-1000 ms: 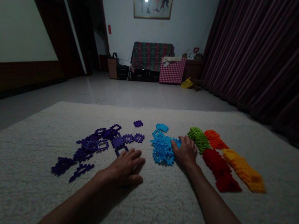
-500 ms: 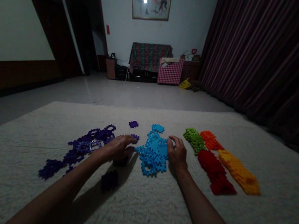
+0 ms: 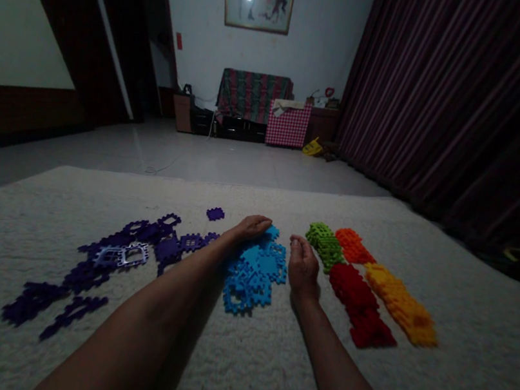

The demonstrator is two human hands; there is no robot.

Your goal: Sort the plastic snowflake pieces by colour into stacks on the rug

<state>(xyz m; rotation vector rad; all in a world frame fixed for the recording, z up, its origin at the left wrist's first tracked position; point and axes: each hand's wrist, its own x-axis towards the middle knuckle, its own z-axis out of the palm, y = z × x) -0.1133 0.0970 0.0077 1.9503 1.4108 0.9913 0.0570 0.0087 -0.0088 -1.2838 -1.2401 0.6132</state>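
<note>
- The blue pile lies between two hands on the mat, its longer axis pointing toward the mat's far edge.
- The left hand, the nearer, arches over the pile's far end, fingers bent; whether they grip a piece cannot be told.
- The right hand, loosely half-curled with nothing seen in it, stands just beside the pile, a gap between; blue lies to its left.
- Purple pieces spread toward the mat's left edge.

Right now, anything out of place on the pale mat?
One purple piece lies apart, beyond the other purple pieces; those and the blue pieces are jumbled, while the yellow pieces form a compact row.
</note>
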